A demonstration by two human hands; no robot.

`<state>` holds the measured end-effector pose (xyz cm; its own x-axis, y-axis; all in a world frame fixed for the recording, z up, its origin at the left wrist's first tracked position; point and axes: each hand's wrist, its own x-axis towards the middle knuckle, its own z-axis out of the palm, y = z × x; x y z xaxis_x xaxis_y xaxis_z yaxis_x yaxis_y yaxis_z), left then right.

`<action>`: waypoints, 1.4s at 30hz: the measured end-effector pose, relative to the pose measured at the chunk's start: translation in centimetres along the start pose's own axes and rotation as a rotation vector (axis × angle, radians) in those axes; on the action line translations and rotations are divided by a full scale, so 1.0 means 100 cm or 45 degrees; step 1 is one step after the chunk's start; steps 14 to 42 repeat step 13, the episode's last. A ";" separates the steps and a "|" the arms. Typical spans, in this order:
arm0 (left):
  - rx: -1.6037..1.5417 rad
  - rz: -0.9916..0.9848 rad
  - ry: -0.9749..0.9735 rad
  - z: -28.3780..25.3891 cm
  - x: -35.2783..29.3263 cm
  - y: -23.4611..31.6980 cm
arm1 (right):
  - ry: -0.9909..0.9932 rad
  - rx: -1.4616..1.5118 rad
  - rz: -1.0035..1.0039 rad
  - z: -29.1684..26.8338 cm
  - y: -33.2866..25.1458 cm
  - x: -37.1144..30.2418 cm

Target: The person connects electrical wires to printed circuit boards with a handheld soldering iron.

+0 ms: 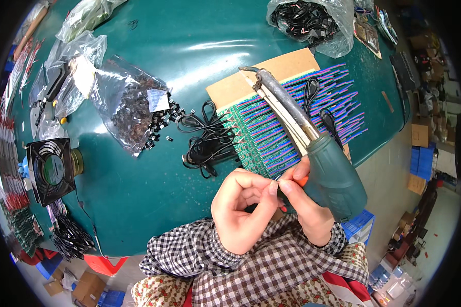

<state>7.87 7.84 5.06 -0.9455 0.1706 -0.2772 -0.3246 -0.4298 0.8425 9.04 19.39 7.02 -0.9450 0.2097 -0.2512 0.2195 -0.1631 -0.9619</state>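
Note:
My left hand (245, 204) is closed, thumb and forefinger pinched together. Their tips meet those of my right hand (308, 209), which is also closed in a pinch. Whatever sits between the fingertips is too small to make out. A soldering gun (338, 176) with a dark green handle and a long metal barrel slants over my right hand and hides part of it; whether that hand bears it I cannot tell. Beyond the fingers lie rows of green circuit boards (253, 146) with blue, red and black wires, on brown cardboard (225, 92). Black cables (207, 140) are heaped at their left.
Left of the cables, a clear bag (123, 97) spills small black connectors on the green table (138, 204). A black fan (51, 169) stands at the left edge, near a bundle of black leads (71, 235). Another bag of black cables (307, 23) lies far back.

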 end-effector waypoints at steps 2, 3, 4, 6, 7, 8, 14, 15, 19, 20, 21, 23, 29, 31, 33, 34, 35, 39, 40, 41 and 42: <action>-0.008 -0.050 -0.021 -0.001 0.000 0.002 | -0.012 -0.072 -0.111 0.000 0.005 0.001; -0.008 -0.070 -0.016 -0.001 0.001 0.002 | -0.013 -0.072 -0.110 -0.001 0.007 0.000; -0.011 -0.090 -0.013 -0.001 0.001 0.002 | -0.001 -0.130 -0.132 -0.002 0.010 -0.001; -0.025 -0.132 -0.017 -0.002 0.002 0.005 | 0.012 -0.189 -0.154 -0.006 0.009 0.000; -0.039 -0.173 -0.020 -0.002 0.002 0.006 | -0.048 -0.408 -0.231 -0.009 0.006 0.002; -0.040 -0.173 -0.021 -0.003 0.002 0.006 | -0.108 -0.626 -0.307 -0.011 0.004 0.003; -0.096 -0.247 -0.099 -0.010 0.003 0.002 | 0.092 -0.693 -0.280 -0.012 0.019 -0.006; -0.096 -0.247 -0.099 -0.010 0.003 0.002 | 0.092 -0.693 -0.280 -0.012 0.019 -0.006; -0.096 -0.247 -0.099 -0.010 0.003 0.002 | 0.092 -0.693 -0.280 -0.012 0.019 -0.006; -0.096 -0.247 -0.099 -0.010 0.003 0.002 | 0.092 -0.693 -0.280 -0.012 0.019 -0.006; -0.096 -0.247 -0.099 -0.010 0.003 0.002 | 0.092 -0.693 -0.280 -0.012 0.019 -0.006; -0.096 -0.247 -0.099 -0.010 0.003 0.002 | 0.092 -0.693 -0.280 -0.012 0.019 -0.006; -0.096 -0.247 -0.099 -0.010 0.003 0.002 | 0.092 -0.693 -0.280 -0.012 0.019 -0.006; -0.096 -0.247 -0.099 -0.010 0.003 0.002 | 0.092 -0.693 -0.280 -0.012 0.019 -0.006; -0.096 -0.247 -0.099 -0.010 0.003 0.002 | 0.092 -0.693 -0.280 -0.012 0.019 -0.006; -0.096 -0.247 -0.099 -0.010 0.003 0.002 | 0.092 -0.693 -0.280 -0.012 0.019 -0.006; -0.096 -0.247 -0.099 -0.010 0.003 0.002 | 0.092 -0.693 -0.280 -0.012 0.019 -0.006; -0.096 -0.247 -0.099 -0.010 0.003 0.002 | 0.092 -0.693 -0.280 -0.012 0.019 -0.006; -0.096 -0.247 -0.099 -0.010 0.003 0.002 | 0.092 -0.693 -0.280 -0.012 0.019 -0.006; -0.096 -0.247 -0.099 -0.010 0.003 0.002 | 0.092 -0.693 -0.280 -0.012 0.019 -0.006; -0.096 -0.247 -0.099 -0.010 0.003 0.002 | 0.092 -0.693 -0.280 -0.012 0.019 -0.006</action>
